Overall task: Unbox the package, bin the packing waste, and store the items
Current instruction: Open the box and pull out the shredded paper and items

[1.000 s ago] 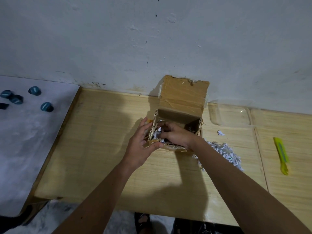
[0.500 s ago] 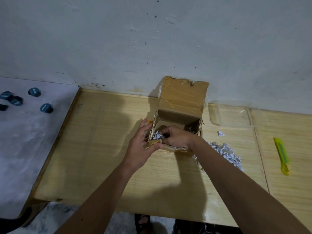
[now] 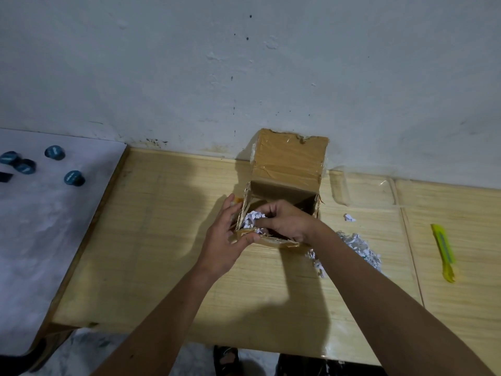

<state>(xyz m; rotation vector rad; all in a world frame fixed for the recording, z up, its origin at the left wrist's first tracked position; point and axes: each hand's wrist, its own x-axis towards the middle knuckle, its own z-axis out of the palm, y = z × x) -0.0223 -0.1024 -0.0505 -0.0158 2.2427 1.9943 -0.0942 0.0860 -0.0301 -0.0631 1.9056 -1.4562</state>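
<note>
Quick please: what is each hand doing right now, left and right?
Left hand: open, fingers straight, steadying the cardboard box.
Right hand: inside the box, gripping shredded paper.

The box (image 3: 282, 191) stands on the surface (image 3: 162, 240) against the wall (image 3: 244, 63), its lid up at 12 o'clock, with paper (image 3: 253, 219) inside. From the box, a shred pile (image 3: 357, 246) lies at 4 o'clock, a scrap (image 3: 349, 217) at 3, and a cutter (image 3: 444, 251) farther out at 3. Four caps (image 3: 73, 178) sit well apart at 9 o'clock.
</note>
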